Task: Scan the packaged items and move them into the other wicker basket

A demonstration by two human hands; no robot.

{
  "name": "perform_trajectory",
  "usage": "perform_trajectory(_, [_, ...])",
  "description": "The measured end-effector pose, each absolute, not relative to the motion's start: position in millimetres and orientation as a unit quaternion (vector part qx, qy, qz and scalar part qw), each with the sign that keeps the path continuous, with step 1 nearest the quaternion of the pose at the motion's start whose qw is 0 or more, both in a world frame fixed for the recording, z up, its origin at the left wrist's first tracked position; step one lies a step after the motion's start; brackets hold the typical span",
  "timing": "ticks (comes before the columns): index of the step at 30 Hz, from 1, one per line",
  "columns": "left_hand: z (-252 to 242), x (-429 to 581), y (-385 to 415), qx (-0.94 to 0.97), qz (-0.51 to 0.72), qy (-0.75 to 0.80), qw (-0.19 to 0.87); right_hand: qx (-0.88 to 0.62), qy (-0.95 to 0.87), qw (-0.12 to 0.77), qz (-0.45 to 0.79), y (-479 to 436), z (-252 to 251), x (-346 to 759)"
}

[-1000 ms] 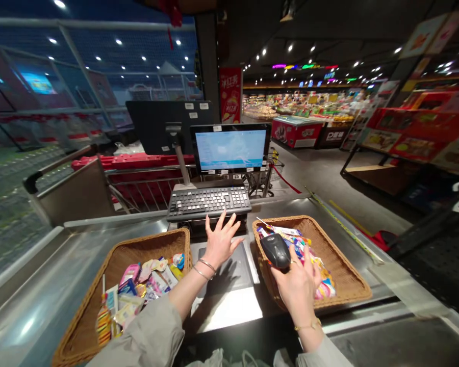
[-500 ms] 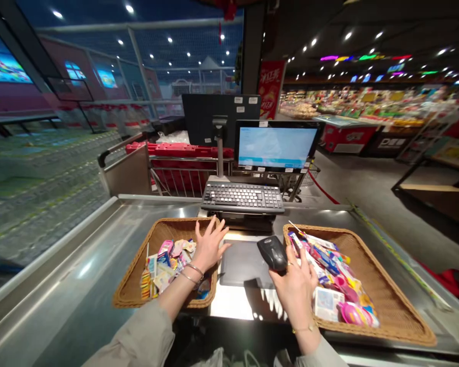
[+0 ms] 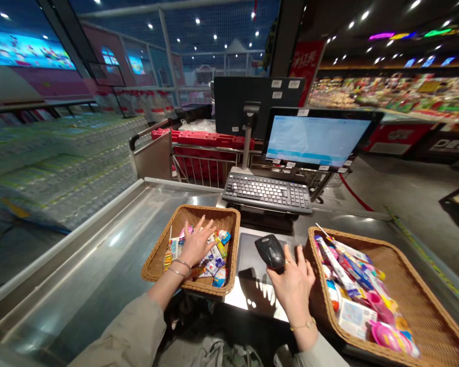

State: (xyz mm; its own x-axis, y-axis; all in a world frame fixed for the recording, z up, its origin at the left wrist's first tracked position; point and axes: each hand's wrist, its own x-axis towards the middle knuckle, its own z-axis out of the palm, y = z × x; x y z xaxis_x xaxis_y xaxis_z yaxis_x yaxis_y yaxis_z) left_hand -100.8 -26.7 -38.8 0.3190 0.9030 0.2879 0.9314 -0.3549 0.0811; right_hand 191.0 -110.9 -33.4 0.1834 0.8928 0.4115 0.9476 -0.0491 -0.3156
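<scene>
My left hand (image 3: pixel 196 243) reaches into the left wicker basket (image 3: pixel 167 241), fingers spread over the small colourful packets (image 3: pixel 216 261) inside it. It holds nothing that I can see. My right hand (image 3: pixel 291 284) grips a black handheld barcode scanner (image 3: pixel 270 251) above the dark flat scanner plate (image 3: pixel 249 257) between the two baskets. The right wicker basket (image 3: pixel 416 315) lies just right of that hand and holds several bright toy and sweet packs (image 3: pixel 351 285).
Behind the plate stand a black keyboard (image 3: pixel 268 192) and a lit monitor (image 3: pixel 316 139) with a second screen (image 3: pixel 252 104) facing away. A steel counter (image 3: pixel 99 255) runs left. Red shopping trolleys (image 3: pixel 199 153) stand beyond, and stacked water packs (image 3: pixel 53 163) fill the left.
My left hand has moved left from near the keyboard down into the left basket. The view has swung left. My right hand keeps hold of the scanner.
</scene>
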Motion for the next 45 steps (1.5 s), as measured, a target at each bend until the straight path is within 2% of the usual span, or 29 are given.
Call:
perform_trajectory(8, [-52,-147,-36,-0.802,-0.093,-0.590,0.016,-0.704,-0.663,0.251,-0.036,-104,-37,172])
perform_trajectory(28, [-47,-205,-44,-0.810,0.049,-0.578,-0.081,-0.699,-0.671,0.247,-0.017,-99,-38,164])
perform_trajectory(45, [-45,-206,-43,-0.840,0.088,-0.530,-0.069,-0.702,-0.661,0.265,-0.020,-94,-38,166])
